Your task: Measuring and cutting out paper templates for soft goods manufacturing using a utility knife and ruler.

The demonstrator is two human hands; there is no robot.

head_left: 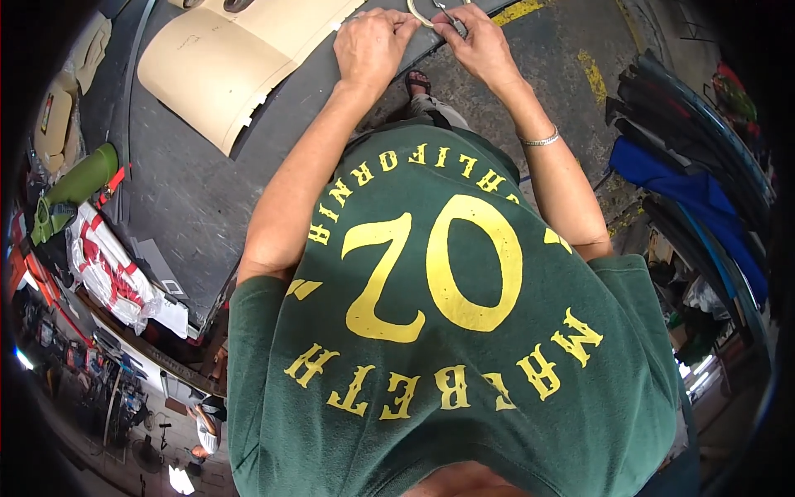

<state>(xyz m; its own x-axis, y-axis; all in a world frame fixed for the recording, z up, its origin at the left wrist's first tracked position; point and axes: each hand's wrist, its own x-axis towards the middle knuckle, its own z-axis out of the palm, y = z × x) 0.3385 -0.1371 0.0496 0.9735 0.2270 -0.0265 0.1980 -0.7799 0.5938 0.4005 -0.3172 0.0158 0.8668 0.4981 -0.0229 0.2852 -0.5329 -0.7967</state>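
Note:
A narrow cream strip [419,15] curves between my hands at the top edge, and part of it runs out of view. My left hand [373,51] is closed, thumb and finger pinching at the strip beside the tan sheet's edge. On the other side my right hand [483,51] is closed on the strip's other part. A small metal tool [448,14] shows at its fingers, its kind too small to tell. The tan sheet [217,74], with white tabs along its edge, lies on the dark grey table [178,195] left of my hands.
A green roll [83,182] and a plastic-wrapped red and white bundle [108,265] lie at the table's left. Dark sheets [687,124] and blue material [671,178] are stacked on the right. A person [205,429] is at the lower left. My sandalled foot [418,81] is on the floor.

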